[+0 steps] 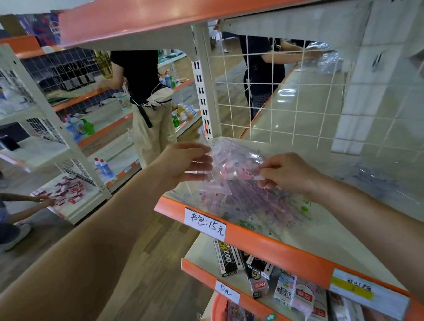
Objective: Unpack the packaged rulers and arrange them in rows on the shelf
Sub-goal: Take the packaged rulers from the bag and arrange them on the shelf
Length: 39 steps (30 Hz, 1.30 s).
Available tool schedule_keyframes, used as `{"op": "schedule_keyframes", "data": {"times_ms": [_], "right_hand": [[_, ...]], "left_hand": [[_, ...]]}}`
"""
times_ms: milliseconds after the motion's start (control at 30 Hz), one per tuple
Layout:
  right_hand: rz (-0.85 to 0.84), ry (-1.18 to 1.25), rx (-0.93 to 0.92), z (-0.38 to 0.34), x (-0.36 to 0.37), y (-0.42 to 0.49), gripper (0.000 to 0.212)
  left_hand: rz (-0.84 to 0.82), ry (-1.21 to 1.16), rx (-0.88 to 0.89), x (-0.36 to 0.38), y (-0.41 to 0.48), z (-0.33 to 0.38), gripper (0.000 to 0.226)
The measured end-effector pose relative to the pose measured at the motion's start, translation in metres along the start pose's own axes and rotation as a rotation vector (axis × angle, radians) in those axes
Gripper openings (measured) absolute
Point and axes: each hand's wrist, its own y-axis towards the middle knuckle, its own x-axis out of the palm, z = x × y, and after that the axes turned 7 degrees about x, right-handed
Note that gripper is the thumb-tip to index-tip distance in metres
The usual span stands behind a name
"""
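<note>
Packaged rulers, pinkish-purple inside crinkled clear plastic, are pinched by the left hand and right hand.

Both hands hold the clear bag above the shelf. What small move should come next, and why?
Probably pull the two edges of the bag apart to open it. The left hand and the right hand each pinch one edge above the shelf, and the rulers seem to sit inside it, so none can be laid in a row yet.
</note>
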Motion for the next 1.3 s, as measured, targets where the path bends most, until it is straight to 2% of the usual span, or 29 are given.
{"op": "schedule_keyframes", "data": {"times_ms": [100, 200, 267, 300, 367, 433, 500, 567, 633, 700, 800, 867, 933, 1000, 1033, 1167, 1300], "right_hand": [[-0.009, -0.153, -0.010, 0.001, 0.002, -0.001, 0.022], [0.102, -0.305, -0.099, -0.001, 0.004, -0.001, 0.032], [0.143, -0.187, -0.133, -0.010, 0.005, -0.004, 0.034], [0.122, -0.089, -0.149, -0.016, 0.005, -0.007, 0.032], [0.036, 0.101, -0.137, -0.026, 0.004, -0.014, 0.015], [0.000, 0.150, -0.079, -0.027, -0.002, -0.015, 0.019], [0.075, 0.079, -0.046, -0.018, -0.018, -0.012, 0.022], [0.234, -0.023, -0.015, 0.001, -0.047, -0.008, 0.027], [0.369, -0.133, 0.060, 0.025, -0.084, -0.007, 0.027], [0.457, -0.268, 0.140, 0.049, -0.115, -0.010, 0.019], [0.500, -0.453, 0.274, 0.072, -0.139, -0.015, 0.018], [0.474, -0.556, 0.340, 0.076, -0.141, -0.018, 0.016], [0.451, -0.668, 0.371, 0.073, -0.135, -0.019, 0.012], [0.489, -0.770, 0.353, 0.064, -0.124, -0.017, 0.033], [0.512, -0.811, 0.317, 0.056, -0.116, -0.016, 0.036], [0.511, -0.953, 0.132, 0.029, -0.079, -0.006, 0.035], [0.428, -1.072, 0.162, 0.021, -0.067, 0.004, 0.036]], "left_hand": [[0.039, -0.091, -0.006, 0.002, 0.004, 0.004, 0.009], [0.016, -0.123, -0.018, 0.007, 0.007, 0.008, 0.004], [-0.016, -0.112, -0.018, 0.017, 0.010, 0.011, 0.006], [-0.028, -0.119, -0.016, 0.024, 0.012, 0.013, 0.008], [-0.060, -0.137, -0.016, 0.039, 0.015, 0.018, 0.012], [-0.105, -0.042, -0.003, 0.051, 0.016, 0.022, 0.012], [-0.114, 0.215, 0.039, 0.055, 0.020, 0.020, 0.009], [-0.050, 0.456, 0.096, 0.050, 0.026, 0.014, 0.011], [0.050, 0.600, 0.139, 0.037, 0.036, 0.005, 0.014], [0.143, 0.723, 0.131, 0.019, 0.047, -0.005, 0.015], [0.198, 0.895, 0.084, -0.001, 0.060, -0.017, 0.019], [0.160, 1.004, 0.070, -0.005, 0.061, -0.021, 0.030], [0.113, 1.053, 0.074, -0.006, 0.059, -0.025, 0.039], [0.079, 1.050, 0.067, -0.006, 0.059, -0.027, 0.047], [0.063, 1.037, 0.058, -0.005, 0.058, -0.028, 0.052], [-0.003, 0.951, 0.030, -0.003, 0.058, -0.033, 0.077], [-0.088, 0.915, -0.001, -0.002, 0.063, -0.041, 0.091]]}}
